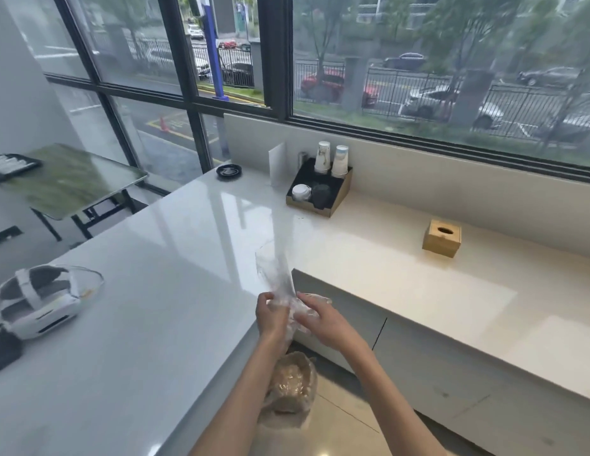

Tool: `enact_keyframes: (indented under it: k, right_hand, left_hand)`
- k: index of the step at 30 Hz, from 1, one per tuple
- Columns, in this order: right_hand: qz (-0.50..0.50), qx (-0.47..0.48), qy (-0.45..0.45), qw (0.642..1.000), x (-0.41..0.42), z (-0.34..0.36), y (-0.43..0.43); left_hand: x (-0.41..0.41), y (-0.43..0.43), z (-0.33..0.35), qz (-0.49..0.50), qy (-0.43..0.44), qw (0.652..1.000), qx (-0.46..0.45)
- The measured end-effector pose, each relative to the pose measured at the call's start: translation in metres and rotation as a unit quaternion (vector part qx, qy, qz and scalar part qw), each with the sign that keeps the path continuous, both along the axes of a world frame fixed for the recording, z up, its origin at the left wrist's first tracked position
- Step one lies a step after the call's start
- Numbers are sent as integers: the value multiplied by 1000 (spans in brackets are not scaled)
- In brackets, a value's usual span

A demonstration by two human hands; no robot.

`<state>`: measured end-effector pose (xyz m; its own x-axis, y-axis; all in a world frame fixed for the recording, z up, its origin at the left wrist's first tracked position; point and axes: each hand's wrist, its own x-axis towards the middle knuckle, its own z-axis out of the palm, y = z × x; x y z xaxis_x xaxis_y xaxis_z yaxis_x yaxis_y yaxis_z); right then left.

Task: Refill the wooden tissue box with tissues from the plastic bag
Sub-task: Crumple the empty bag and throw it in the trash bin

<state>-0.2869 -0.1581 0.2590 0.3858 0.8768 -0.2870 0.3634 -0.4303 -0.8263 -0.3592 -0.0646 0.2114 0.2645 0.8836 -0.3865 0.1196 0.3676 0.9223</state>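
Observation:
A clear plastic bag (292, 386) hangs below my hands, past the counter's edge and above the floor, with a stack of brownish tissues in its bottom. Its loose top sticks up blurred above my fingers. My left hand (270, 315) and my right hand (315, 319) both grip the bag's neck, close together. The wooden tissue box (441, 238), with an oval slot on top and no tissue showing, stands on the lower cream counter at the right, well apart from my hands.
A white headset (40, 299) lies on the white counter (155, 291) at the left. A black cup holder (320, 187) with paper cups and lids stands by the window. A small black dish (228, 171) sits at the counter's far end. A green table (69, 179) stands beyond.

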Motion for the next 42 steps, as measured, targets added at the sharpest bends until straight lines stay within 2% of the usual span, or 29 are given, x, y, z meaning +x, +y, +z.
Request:
enact_keyframes:
  k: [2, 6, 8, 9, 11, 14, 16, 18, 22, 27, 30, 34, 38, 42]
  right_hand:
    - [1, -14, 96, 995, -10, 1, 10]
    - [-66, -9, 34, 997, 15, -32, 28]
    - [-103, -12, 50, 993, 25, -56, 32]
    - [-124, -20, 51, 991, 27, -67, 31]
    - [-160, -39, 40, 985, 29, -92, 34]
    - [-223, -107, 66, 967, 43, -150, 41]
    - [-262, -131, 69, 954, 55, -205, 50]
    - [-249, -132, 53, 958, 63, -270, 61]
    - [-218, -118, 66, 967, 78, -422, 97]
    - [-238, -77, 128, 960, 94, -635, 144]
    - [-251, -44, 122, 959, 105, -746, 160]
    - [-246, 1, 74, 967, 115, -821, 169]
    - [-209, -3, 2, 978, 115, -831, 166]
    - [-97, -37, -17, 994, 111, -839, 181]
  left_hand:
    - [1, -9, 2, -66, -21, 997, -27]
    - [-13, -2, -11, -84, -161, 971, -155]
    - [-15, 7, -23, -120, -156, 966, -166]
    - [-14, 8, -28, -163, -131, 965, -160]
    - [-6, 13, -43, -232, -26, 962, -138]
    - [12, 29, -105, -226, 70, 966, -103]
    - [19, 39, -170, -163, 108, 975, -105]
    - [21, 42, -242, -105, 137, 975, -139]
    - [39, 55, -403, -135, 185, 957, -176]
    - [68, 92, -612, -103, 311, 940, -99]
    - [83, 120, -709, -85, 377, 916, -108]
    - [93, 137, -770, -64, 386, 919, -52]
    - [78, 130, -778, -124, 410, 904, 17]
    - [59, 136, -785, -139, 363, 920, 46]
